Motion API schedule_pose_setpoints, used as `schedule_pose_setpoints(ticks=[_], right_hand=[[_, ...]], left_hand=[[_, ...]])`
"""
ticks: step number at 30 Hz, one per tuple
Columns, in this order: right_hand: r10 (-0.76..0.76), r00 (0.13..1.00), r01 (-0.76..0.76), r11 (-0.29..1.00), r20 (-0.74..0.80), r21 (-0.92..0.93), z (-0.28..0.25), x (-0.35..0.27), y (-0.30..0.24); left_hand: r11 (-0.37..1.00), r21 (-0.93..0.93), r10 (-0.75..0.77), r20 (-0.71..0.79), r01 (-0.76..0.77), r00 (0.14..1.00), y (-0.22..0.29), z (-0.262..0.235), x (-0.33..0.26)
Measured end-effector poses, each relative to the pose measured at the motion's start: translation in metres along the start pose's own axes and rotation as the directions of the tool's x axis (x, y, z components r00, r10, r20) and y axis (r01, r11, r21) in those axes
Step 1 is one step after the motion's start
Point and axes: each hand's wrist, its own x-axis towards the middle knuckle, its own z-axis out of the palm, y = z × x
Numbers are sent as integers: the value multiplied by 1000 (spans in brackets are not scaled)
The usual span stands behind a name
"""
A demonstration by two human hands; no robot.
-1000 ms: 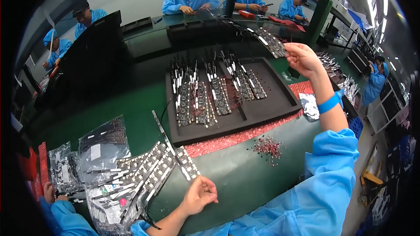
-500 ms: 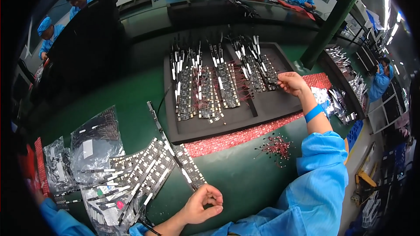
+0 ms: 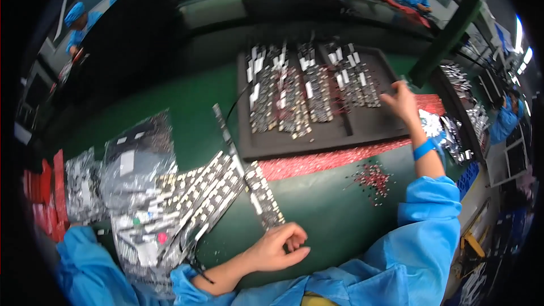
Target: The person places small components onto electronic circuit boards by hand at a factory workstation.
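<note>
My right hand (image 3: 401,103) hovers by the right edge of the black foam tray (image 3: 294,148), fingers apart and holding nothing. To its left, the rows of narrow circuit boards (image 3: 320,95) with white-labelled strips and thin red wires lie in the tray. My left hand (image 3: 280,247) hangs low over the table, its fingers loosely curled, the thumb apart, nothing between them. Close to its fingertips lies the end of a single circuit board (image 3: 264,192), with a long dark strip (image 3: 228,139) beside it. More boards (image 3: 212,190) are fanned out to the left.
Small red-tipped wired parts (image 3: 371,181) lie heaped below the tray. Pink bubble wrap (image 3: 334,158) runs under the tray. Clear bags (image 3: 139,161) cover the left side, near another person's blue sleeve (image 3: 90,258). A green post (image 3: 445,39) rises at right. Co-workers sit beyond.
My right hand has let go of the end of the rightmost board row and drawn away to the right, fingers spreading. The left hand stays loosely curled. The whole view has shifted.
</note>
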Motion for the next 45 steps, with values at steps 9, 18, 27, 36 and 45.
schedule_pose_setpoints(ticks=[9,18,27,36,45], right_hand=[[-553,789,287,717,268,635,-9,-119,-104],[-449,653,135,862,610,489,19,-176,-155],[-403,506,-408,667,762,623,20,-181,-167],[-441,515,-680,311,735,663,-31,-180,-133],[-564,575,-688,57,592,723,-17,-242,-124]], left_hand=[[382,923,164,-31,-35,986,14,-8,1],[209,920,-136,-309,332,941,27,-28,-2],[266,897,-255,-289,354,923,32,-33,-8],[869,309,-361,-137,386,922,23,-44,2],[714,-683,-107,-321,-152,941,17,-5,5]])
